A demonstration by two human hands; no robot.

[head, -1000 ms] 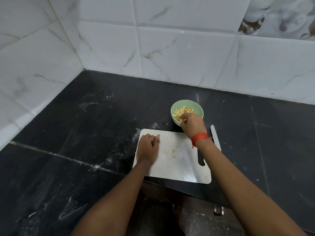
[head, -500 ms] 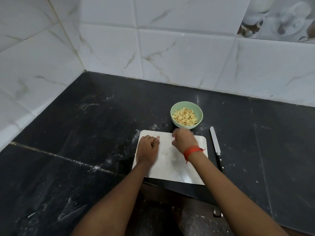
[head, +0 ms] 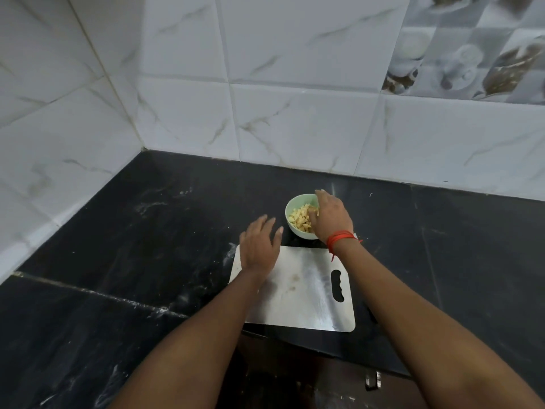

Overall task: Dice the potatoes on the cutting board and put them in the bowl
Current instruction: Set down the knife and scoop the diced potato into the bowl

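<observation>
Right hand (head: 331,218) dips into the bowl (head: 295,202) of potato dice (head: 299,220), grip unclear; left hand (head: 259,246) hovers, fingers spread, beside the bowl, above the cutting board (head: 306,299).

The right hand (head: 330,216) hides half the bowl (head: 292,208); whether its fingers pinch diced potato (head: 298,221) is unclear (the left hand (head: 259,246) masks one corner of the cutting board (head: 303,290)).

Both forearms bare, no sleeves visible. Red thread band (head: 340,238) wrapped several turns round right wrist, loose end dangling.
</observation>
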